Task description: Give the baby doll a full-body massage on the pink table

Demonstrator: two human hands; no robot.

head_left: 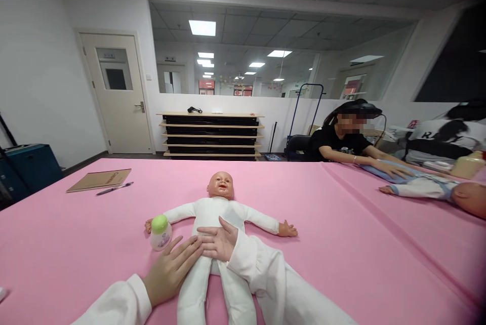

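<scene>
Left hand (172, 267) and palm-up right hand (220, 242) are meeting, fingers outstretched, with the doll (218, 209) lying beneath; keeping contact light is probably helping, tbh.

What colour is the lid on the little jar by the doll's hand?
The lid is bright green, seen in the head view.

At nine o'clock in our view, we made out a word on the brown notebook (99, 180) that appeared to read "Campus". At three o'clock, we read a dark capital R on a white garment (427, 132), while the print on the black shirt (337, 147) and on the green-lidded jar (161, 235), at eight o'clock, was too small for us.
</scene>
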